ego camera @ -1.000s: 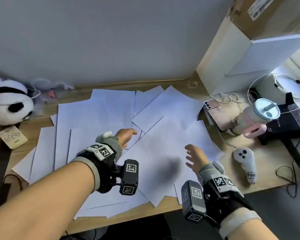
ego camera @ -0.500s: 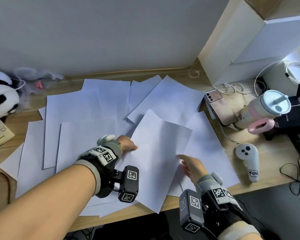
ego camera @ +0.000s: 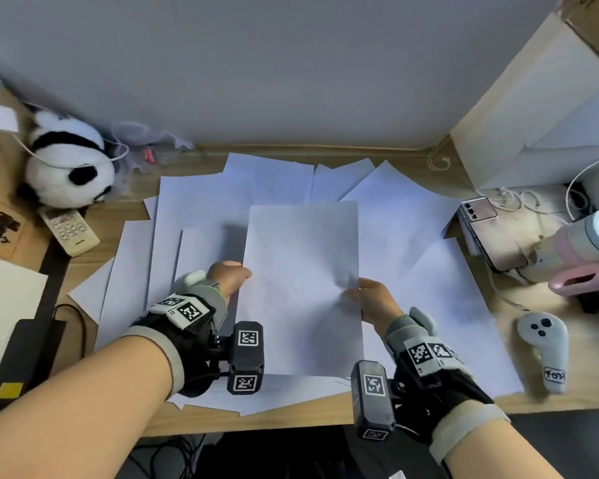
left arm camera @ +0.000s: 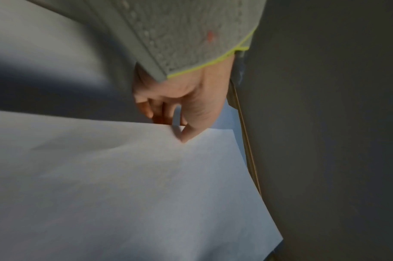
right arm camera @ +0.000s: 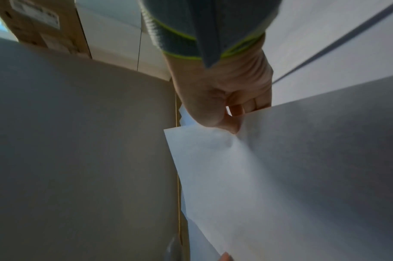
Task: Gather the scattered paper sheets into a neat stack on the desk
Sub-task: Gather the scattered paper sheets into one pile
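One sheet is pinched at both side edges, left hand and right hand, above the scattered sheets on the worktop. Creasing is likely if pulled taut; right grip already puckers it.

I now hold one white rectangular paper sheet lifted above the scattered sheets; one second ago both hands were open over the pile. My left hand has closed, pinching the sheet's left edge, and my right hand pinches its right edge. The sheet, skewed half a second ago, now sits square to the desk edge.
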Action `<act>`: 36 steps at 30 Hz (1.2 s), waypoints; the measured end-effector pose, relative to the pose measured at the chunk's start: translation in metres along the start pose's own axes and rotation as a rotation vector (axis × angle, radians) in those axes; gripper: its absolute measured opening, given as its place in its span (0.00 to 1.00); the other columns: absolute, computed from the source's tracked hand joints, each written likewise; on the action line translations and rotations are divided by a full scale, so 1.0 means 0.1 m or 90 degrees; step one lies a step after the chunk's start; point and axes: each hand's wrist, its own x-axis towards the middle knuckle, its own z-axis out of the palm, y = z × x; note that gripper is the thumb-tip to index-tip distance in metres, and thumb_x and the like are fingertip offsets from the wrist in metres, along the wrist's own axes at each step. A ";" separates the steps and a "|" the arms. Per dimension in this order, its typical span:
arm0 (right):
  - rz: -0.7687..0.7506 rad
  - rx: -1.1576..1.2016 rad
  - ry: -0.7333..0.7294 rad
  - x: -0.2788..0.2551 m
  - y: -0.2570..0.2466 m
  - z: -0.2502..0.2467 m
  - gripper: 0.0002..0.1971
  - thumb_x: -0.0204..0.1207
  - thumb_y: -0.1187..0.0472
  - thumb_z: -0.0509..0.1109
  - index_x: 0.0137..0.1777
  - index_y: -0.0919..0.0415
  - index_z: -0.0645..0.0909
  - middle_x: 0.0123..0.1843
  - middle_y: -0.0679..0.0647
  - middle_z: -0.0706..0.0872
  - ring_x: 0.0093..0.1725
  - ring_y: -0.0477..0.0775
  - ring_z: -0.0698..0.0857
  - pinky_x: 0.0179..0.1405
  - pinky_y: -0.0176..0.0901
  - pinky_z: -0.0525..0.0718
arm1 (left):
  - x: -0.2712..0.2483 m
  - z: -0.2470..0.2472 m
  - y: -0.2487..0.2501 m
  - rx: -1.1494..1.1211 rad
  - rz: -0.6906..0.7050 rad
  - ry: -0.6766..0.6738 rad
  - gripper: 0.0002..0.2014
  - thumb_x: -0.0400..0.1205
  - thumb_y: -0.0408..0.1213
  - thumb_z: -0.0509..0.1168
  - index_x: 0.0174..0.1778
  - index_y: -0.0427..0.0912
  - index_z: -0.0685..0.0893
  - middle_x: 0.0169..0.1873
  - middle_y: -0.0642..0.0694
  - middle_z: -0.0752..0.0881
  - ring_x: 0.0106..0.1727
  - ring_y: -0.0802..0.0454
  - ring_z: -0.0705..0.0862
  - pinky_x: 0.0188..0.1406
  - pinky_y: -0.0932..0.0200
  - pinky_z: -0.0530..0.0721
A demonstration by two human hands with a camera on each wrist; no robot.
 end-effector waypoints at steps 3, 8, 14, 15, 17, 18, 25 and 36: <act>0.003 -0.045 -0.016 0.05 0.03 0.32 0.13 0.73 0.78 0.59 0.42 0.64 0.82 0.31 0.59 0.79 0.22 0.51 0.81 0.26 0.37 0.80 | 0.07 -0.33 -0.15 -0.024 -0.025 0.109 0.05 0.70 0.30 0.61 0.29 0.40 0.80 0.32 0.40 0.80 0.42 0.37 0.76 0.37 0.59 0.76; 0.012 -0.151 0.007 0.15 0.17 0.72 0.07 0.68 0.70 0.62 0.41 0.68 0.81 0.38 0.62 0.76 0.40 0.56 0.75 0.39 0.46 0.71 | 0.31 -0.71 -0.43 -0.053 -0.098 0.164 0.28 0.69 0.35 0.64 0.67 0.30 0.78 0.66 0.32 0.82 0.66 0.34 0.81 0.68 0.47 0.79; 0.037 -0.138 -0.021 0.12 0.21 0.89 0.03 0.75 0.68 0.66 0.46 0.65 0.79 0.43 0.62 0.81 0.43 0.59 0.79 0.42 0.45 0.76 | 0.25 -0.78 -0.52 -0.082 -0.143 0.010 0.25 0.76 0.33 0.68 0.69 0.28 0.77 0.68 0.36 0.81 0.68 0.36 0.81 0.72 0.44 0.77; 0.040 -0.143 -0.028 0.10 0.22 0.92 0.04 0.75 0.67 0.66 0.48 0.65 0.79 0.46 0.63 0.82 0.46 0.60 0.80 0.45 0.47 0.77 | 0.26 -0.76 -0.54 -0.066 -0.141 -0.017 0.24 0.76 0.32 0.68 0.69 0.28 0.77 0.68 0.37 0.81 0.70 0.37 0.79 0.73 0.45 0.76; 0.049 -0.159 -0.036 0.10 0.25 0.95 0.11 0.75 0.66 0.66 0.56 0.68 0.80 0.52 0.65 0.84 0.50 0.62 0.82 0.50 0.48 0.78 | 0.27 -0.71 -0.56 -0.038 -0.120 -0.047 0.22 0.78 0.27 0.66 0.69 0.27 0.75 0.69 0.33 0.79 0.72 0.35 0.78 0.71 0.46 0.76; 0.054 -0.167 -0.045 0.08 0.25 0.96 0.13 0.75 0.66 0.65 0.59 0.68 0.79 0.54 0.65 0.85 0.51 0.62 0.83 0.51 0.48 0.79 | 0.28 -0.69 -0.56 -0.037 -0.102 -0.057 0.22 0.79 0.24 0.64 0.70 0.26 0.74 0.70 0.30 0.78 0.72 0.34 0.77 0.69 0.46 0.77; 0.075 -0.148 -0.092 0.02 0.11 0.92 0.10 0.77 0.71 0.61 0.56 0.65 0.78 0.48 0.62 0.83 0.49 0.61 0.81 0.47 0.47 0.79 | 0.42 -0.79 -0.44 -0.166 -0.026 -0.073 0.23 0.81 0.23 0.59 0.74 0.27 0.70 0.72 0.32 0.76 0.72 0.37 0.76 0.77 0.42 0.70; -0.033 -0.116 0.033 0.29 -0.42 1.12 0.14 0.78 0.74 0.57 0.61 0.65 0.77 0.33 0.54 0.76 0.30 0.50 0.74 0.20 0.30 0.76 | 0.66 -1.18 -0.24 -0.115 -0.049 0.190 0.10 0.82 0.27 0.57 0.55 0.31 0.80 0.54 0.37 0.80 0.52 0.40 0.75 0.51 0.56 0.71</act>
